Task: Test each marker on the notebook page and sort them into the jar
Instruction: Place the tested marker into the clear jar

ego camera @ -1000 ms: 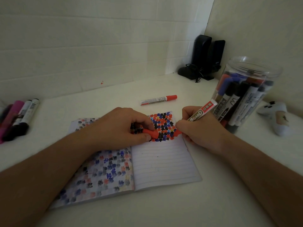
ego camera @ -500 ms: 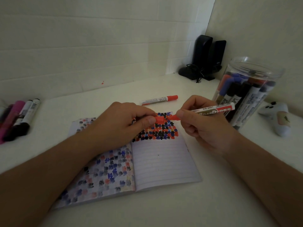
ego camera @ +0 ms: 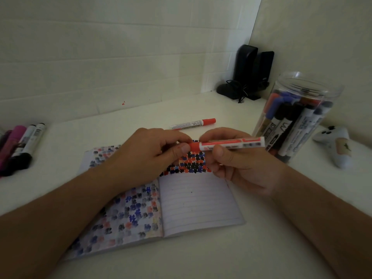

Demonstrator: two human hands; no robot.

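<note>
The counter (ego camera: 201, 258) is lying pale and wide under everything. The notebook (ego camera: 199, 204) is lying open on it in the middle, its left page showing faded blotches of blue, black and red, its right page lined, with a dense patch of red, black and blue marks (ego camera: 193, 160) along the top. The jar (ego camera: 298, 115) is standing upright to the right of the notebook, clear-walled and holding many capped markers on end, black, blue and red.

The marker (ego camera: 231, 144) in use is lying almost level above the marked patch, a white barrel with red printing and a red cap (ego camera: 194, 146) at its left end. It is bridging the two hands, with the jar just beyond its right end.

The right hand (ego camera: 237, 164) is gripping the barrel, thumb underneath and fingers curled over the top, forearm coming in from the lower right. The left hand (ego camera: 147, 156) is pinching the red cap between thumb and curled fingers, forearm crossing the left page from the lower left. Whether the cap is fully seated cannot be told.

A spare red marker (ego camera: 193, 124) is lying on the counter behind the hands. A row of markers (ego camera: 20, 146) is lying at the far left edge.
</note>
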